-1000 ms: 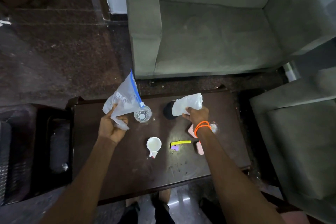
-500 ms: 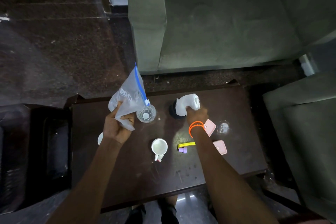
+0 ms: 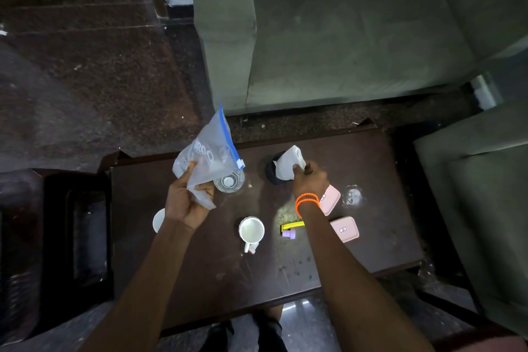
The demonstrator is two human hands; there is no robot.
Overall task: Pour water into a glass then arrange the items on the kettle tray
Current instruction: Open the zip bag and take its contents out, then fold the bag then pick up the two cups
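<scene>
My left hand [image 3: 185,198] grips a clear zip bag [image 3: 210,157] with a blue seal, held up over the left part of the dark wooden table [image 3: 328,263]. Just right of it stands a clear glass [image 3: 230,181]. My right hand [image 3: 310,180], with orange bands at the wrist, is closed on a white cloth [image 3: 288,164] pressed against a dark round object [image 3: 271,171] at the table's far side. A white mug [image 3: 251,230] sits in the middle. Two pink lidded boxes [image 3: 330,198] [image 3: 344,228] lie at the right.
A yellow and purple small item [image 3: 290,230] lies beside the mug. A white round dish [image 3: 159,220] peeks out under my left wrist. A wet ring mark [image 3: 354,196] shows at the right. A green sofa [image 3: 343,31] stands beyond the table, another seat [image 3: 480,208] at the right.
My right hand has brought the white cloth down from above onto the dark round object. The left hand keeps holding the bag by the glass. The view has shifted slightly.
</scene>
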